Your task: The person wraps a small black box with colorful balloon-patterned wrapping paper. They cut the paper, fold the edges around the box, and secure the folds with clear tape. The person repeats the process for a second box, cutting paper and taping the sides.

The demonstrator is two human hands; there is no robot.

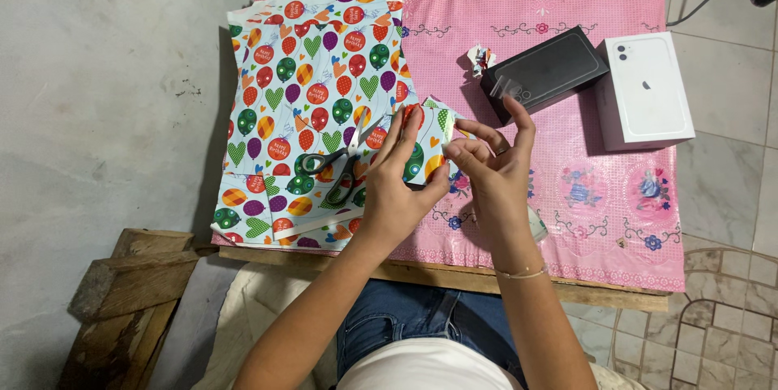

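The left hand (397, 183) is gripping the left side of a small wrapped parcel (427, 147), fingers (395, 137) closed over its top edge, while the right hand (494, 171) is pinching its right side with thumb and forefinger, the other fingers lifting a clear strip of tape (504, 86). The parcel, covered in balloon-and-heart paper, is being held just above the pink table (567, 163), right of the scissors (340, 165) lying on the wrapping sheets (308, 74).

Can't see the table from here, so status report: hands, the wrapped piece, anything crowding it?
Left hand and right hand both grip small wrapped box. Tape piece on right fingertip. Scissors beside left hand.
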